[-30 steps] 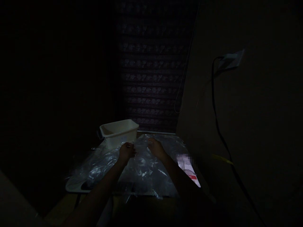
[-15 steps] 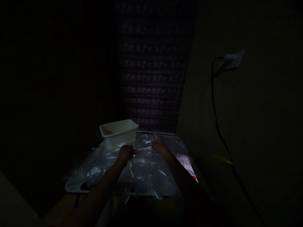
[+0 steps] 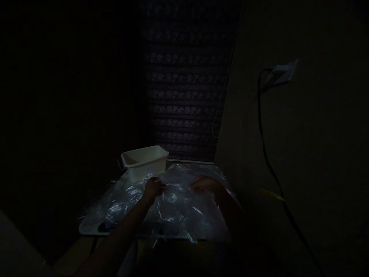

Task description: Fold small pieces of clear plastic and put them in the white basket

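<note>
Clear, crinkled plastic film (image 3: 178, 215) is spread over most of a small table (image 3: 86, 229). My left hand (image 3: 154, 187) pinches the film near the middle, its fingertips closed on the plastic. To its right, my right hand (image 3: 204, 184) is over the film with the fingers bent inward; the dim light hides whether they grip the plastic. Shiny creases run across the film between the two hands and out to the left.
A white plastic tub (image 3: 147, 165) stands at the table's back left. Behind hangs a patterned blind (image 3: 184, 107) with a pull cord. On the right wall a black cable (image 3: 263, 142) with a yellow tag (image 3: 271, 194) hangs from an outlet (image 3: 282, 73).
My right hand has moved right, away from the left hand, which stays nearly still. The film now covers the bright pink-and-white patch at the right side of the table.
</note>
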Demonstrator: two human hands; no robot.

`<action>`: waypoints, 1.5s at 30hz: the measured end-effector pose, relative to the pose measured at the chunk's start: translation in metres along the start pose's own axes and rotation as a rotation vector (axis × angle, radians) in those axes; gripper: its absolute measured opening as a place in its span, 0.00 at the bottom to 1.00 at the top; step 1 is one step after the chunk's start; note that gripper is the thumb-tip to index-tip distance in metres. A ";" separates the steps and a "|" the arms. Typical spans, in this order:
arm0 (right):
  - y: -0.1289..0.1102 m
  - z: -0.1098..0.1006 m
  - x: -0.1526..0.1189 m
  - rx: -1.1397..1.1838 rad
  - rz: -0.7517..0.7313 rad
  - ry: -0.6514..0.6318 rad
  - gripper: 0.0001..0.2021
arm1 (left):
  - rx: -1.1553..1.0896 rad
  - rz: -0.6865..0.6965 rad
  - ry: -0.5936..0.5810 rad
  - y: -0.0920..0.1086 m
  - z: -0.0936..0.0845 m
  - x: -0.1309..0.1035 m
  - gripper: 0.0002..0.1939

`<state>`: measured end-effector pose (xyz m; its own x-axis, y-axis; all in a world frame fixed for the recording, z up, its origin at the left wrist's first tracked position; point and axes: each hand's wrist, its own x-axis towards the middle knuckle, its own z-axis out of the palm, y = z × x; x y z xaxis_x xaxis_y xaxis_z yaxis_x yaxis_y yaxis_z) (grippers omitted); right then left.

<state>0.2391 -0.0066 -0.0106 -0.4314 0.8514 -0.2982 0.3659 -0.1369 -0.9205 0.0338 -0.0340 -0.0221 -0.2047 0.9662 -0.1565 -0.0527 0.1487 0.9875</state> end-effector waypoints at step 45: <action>-0.012 -0.004 -0.009 0.362 -0.158 0.445 0.05 | -0.114 0.262 0.034 0.005 -0.001 0.005 0.13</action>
<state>0.2416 -0.0107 0.0045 -0.0416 0.9952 -0.0882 -0.0127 -0.0888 -0.9960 0.0314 -0.0291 -0.0181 -0.2580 0.9608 0.1017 -0.1024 -0.1319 0.9860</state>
